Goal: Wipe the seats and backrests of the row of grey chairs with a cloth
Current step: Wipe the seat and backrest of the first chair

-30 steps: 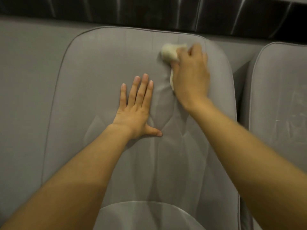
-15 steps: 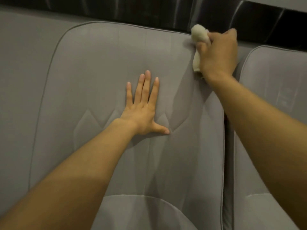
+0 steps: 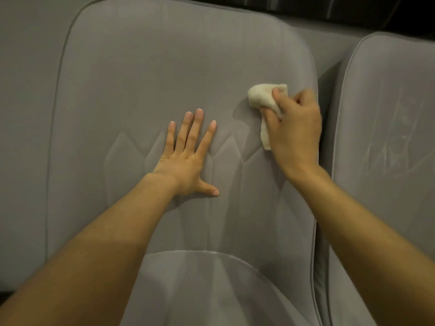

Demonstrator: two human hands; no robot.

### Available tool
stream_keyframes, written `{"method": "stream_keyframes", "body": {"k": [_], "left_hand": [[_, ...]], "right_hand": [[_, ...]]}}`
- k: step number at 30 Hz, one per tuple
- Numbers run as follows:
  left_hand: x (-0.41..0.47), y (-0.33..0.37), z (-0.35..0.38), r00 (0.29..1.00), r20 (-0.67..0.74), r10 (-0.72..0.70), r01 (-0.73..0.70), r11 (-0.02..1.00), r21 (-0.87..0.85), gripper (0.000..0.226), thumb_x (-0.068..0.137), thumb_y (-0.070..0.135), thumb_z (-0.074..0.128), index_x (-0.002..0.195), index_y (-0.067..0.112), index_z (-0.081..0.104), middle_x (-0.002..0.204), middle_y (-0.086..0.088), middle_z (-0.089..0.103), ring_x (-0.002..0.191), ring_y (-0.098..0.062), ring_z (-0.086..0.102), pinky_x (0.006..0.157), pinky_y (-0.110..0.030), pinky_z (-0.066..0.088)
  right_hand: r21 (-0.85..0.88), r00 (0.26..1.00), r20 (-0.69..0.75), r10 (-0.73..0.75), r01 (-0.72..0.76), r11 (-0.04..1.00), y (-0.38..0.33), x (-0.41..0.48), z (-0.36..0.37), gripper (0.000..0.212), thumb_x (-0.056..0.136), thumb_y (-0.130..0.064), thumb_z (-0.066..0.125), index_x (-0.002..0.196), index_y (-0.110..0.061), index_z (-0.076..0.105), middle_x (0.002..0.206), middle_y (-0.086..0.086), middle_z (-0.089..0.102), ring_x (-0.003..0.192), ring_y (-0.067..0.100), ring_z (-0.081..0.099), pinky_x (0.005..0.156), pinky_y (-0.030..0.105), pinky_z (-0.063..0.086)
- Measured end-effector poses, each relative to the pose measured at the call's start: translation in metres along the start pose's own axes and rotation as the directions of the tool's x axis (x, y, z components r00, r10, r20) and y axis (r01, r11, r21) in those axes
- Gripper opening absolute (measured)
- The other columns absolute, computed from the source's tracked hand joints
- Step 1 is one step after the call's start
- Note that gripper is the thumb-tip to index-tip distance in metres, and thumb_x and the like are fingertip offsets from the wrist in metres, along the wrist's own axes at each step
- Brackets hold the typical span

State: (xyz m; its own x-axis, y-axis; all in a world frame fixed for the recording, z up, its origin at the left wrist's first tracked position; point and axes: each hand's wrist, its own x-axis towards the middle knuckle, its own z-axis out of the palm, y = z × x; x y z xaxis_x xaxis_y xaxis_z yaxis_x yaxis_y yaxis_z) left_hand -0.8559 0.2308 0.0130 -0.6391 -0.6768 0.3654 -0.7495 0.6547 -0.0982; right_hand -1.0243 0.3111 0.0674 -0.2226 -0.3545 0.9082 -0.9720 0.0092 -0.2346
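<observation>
A person's right hand point(image 3: 297, 135) bunches a pale cloth point(image 3: 262, 96) in a closed grip against the right side of a grey chair's backrest point(image 3: 153, 67), while the left hand point(image 3: 186, 161) lies flat on the middle of the padding, fingers straight, holding nothing. The wad meets the fabric at one small patch — strokes this narrow could leave unwiped strips beside the dark gap point(image 3: 327, 147) to the neighbouring chair point(image 3: 388, 118). A loose tail of cloth hangs under the palm and could drag or slip free.
</observation>
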Motion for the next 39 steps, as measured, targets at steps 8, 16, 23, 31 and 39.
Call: {"method": "stream_keyframes", "body": {"k": [8, 16, 23, 31, 39], "left_hand": [[-0.008, -0.002, 0.014, 1.000, -0.016, 0.007, -0.007, 1.000, 0.001, 0.145, 0.055, 0.083, 0.060, 0.119, 0.026, -0.057, 0.121, -0.002, -0.066, 0.113, -0.020, -0.061, 0.087, -0.038, -0.046], [-0.022, -0.006, 0.036, 0.999, 0.034, 0.001, -0.001, 1.000, 0.002, 0.143, 0.062, 0.080, 0.060, 0.117, 0.024, -0.059, 0.120, -0.006, -0.066, 0.111, -0.023, -0.062, 0.088, -0.040, -0.046], [-0.033, -0.004, 0.053, 1.000, -0.002, -0.006, 0.006, 1.000, 0.007, 0.144, 0.061, 0.081, 0.058, 0.121, 0.019, -0.057, 0.122, -0.011, -0.065, 0.112, -0.026, -0.061, 0.088, -0.042, -0.046], [-0.063, -0.009, 0.085, 0.999, 0.021, 0.034, -0.036, 0.992, 0.118, 0.139, 0.069, 0.076, 0.057, 0.126, 0.011, -0.052, 0.130, -0.011, -0.059, 0.118, -0.028, -0.057, 0.093, -0.046, -0.042], [-0.088, -0.003, 0.109, 0.996, 0.090, 0.007, -0.014, 0.997, 0.077, 0.132, 0.074, 0.078, 0.047, 0.120, 0.009, -0.055, 0.127, -0.008, -0.062, 0.114, -0.025, -0.060, 0.086, -0.047, -0.046]], "right_hand": [[-0.252, 0.994, 0.103, -0.028, 0.053, 0.966, -0.008, -0.094, 0.035, 0.036, 0.075, -0.005, 0.075, 0.110, 0.002, 0.065, 0.085, 0.020, 0.060, 0.070, 0.032, 0.055, 0.057, 0.033, 0.042], [-0.262, 0.991, 0.136, 0.000, 0.036, 0.964, -0.022, -0.120, 0.025, 0.038, 0.068, -0.007, 0.080, 0.103, -0.002, 0.068, 0.079, 0.013, 0.059, 0.063, 0.029, 0.055, 0.053, 0.029, 0.037], [-0.238, 1.000, -0.001, -0.014, 0.014, 0.971, -0.014, -0.108, 0.029, 0.034, 0.078, -0.006, 0.072, 0.110, 0.002, 0.065, 0.082, 0.018, 0.059, 0.066, 0.031, 0.053, 0.054, 0.034, 0.044], [-0.271, 0.977, 0.209, 0.046, 0.013, 0.963, -0.012, -0.216, 0.049, 0.050, 0.056, 0.000, 0.085, 0.103, -0.004, 0.070, 0.075, 0.011, 0.060, 0.059, 0.027, 0.055, 0.048, 0.027, 0.044], [-0.011, 0.994, -0.004, 0.111, -0.111, 0.994, -0.024, -0.174, 0.005, 0.034, 0.081, -0.005, 0.067, 0.114, 0.000, 0.063, 0.087, 0.022, 0.057, 0.069, 0.035, 0.056, 0.054, 0.036, 0.047]]}}
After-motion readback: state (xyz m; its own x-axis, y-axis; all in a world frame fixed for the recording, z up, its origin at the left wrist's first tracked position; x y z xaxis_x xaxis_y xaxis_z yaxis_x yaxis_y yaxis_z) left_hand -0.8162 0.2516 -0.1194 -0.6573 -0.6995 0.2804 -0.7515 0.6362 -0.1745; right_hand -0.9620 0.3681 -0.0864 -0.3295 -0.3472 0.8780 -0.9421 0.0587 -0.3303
